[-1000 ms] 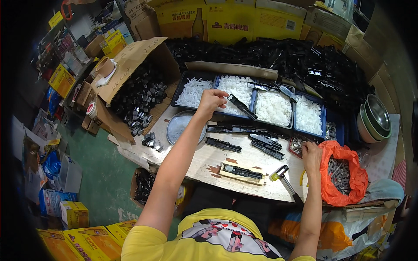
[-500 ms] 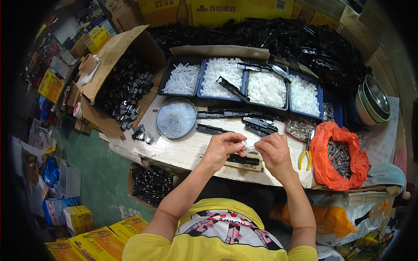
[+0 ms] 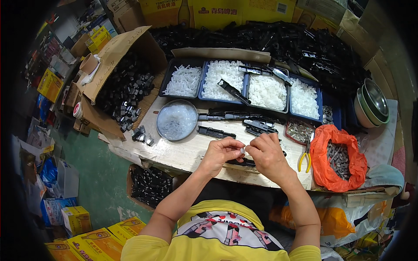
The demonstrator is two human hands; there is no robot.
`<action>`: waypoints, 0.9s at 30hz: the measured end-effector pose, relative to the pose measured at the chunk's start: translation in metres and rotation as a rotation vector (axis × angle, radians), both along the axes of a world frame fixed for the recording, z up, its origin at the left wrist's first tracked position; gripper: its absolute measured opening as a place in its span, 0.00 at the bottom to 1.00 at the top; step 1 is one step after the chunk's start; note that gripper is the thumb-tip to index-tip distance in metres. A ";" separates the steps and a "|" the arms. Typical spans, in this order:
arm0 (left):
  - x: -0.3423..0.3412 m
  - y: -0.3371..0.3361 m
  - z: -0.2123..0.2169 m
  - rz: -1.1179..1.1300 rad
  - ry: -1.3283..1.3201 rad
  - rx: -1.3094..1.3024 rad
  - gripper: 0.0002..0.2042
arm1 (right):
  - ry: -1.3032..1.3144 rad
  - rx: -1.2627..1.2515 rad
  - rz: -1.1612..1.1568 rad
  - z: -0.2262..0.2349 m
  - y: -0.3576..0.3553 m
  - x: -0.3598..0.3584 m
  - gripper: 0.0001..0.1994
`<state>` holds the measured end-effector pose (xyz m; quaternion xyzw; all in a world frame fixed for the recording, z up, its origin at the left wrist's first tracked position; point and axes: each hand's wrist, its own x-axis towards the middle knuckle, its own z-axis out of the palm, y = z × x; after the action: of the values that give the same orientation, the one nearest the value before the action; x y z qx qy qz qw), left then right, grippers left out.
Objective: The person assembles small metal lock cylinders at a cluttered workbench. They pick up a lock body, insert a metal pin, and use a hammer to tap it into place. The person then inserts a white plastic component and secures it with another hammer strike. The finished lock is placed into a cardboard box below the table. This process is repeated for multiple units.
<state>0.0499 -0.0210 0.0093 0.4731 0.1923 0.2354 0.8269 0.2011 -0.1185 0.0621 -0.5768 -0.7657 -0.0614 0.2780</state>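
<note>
My left hand (image 3: 220, 155) pinches a small round white plastic piece (image 3: 242, 150) between thumb and fingertips. Right beside it, my right hand (image 3: 266, 154) has its fingertips pressed together at the piece's edge; what they grip is too small and covered to make out. Beneath both hands a black elongated part (image 3: 244, 162) lies on the worktable, mostly hidden. More black elongated parts (image 3: 216, 132) rest just beyond my hands, with a stack of them (image 3: 260, 126) to the right.
Blue trays of white plastic pieces (image 3: 224, 76) line the back. A round pan (image 3: 176, 121) sits left, near a carton of black-and-silver parts (image 3: 124, 93). Rightward are yellow-handled pliers (image 3: 305, 161), a dish of metal pins (image 3: 299, 132) and an orange bag of grey pieces (image 3: 320, 163).
My right hand has moved left, bringing its fingertips against the white piece in my left hand. A thin pale bit seen at the right fingertips is now hidden.
</note>
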 end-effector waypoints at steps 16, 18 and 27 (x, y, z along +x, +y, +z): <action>-0.013 -0.018 -0.001 0.117 -0.010 -0.057 0.10 | 0.585 0.090 -0.152 -0.032 -0.001 -0.028 0.07; -0.010 -0.021 0.001 0.153 -0.036 -0.087 0.10 | 0.650 0.094 -0.170 -0.033 0.002 -0.033 0.06; -0.019 -0.009 0.005 0.184 0.242 0.226 0.10 | 0.508 -0.044 -0.241 -0.052 -0.001 -0.032 0.04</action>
<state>0.0308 -0.0299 0.0146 0.5682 0.3053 0.2714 0.7144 0.1696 -0.1196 0.0105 -0.6664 -0.5987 0.0692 0.4390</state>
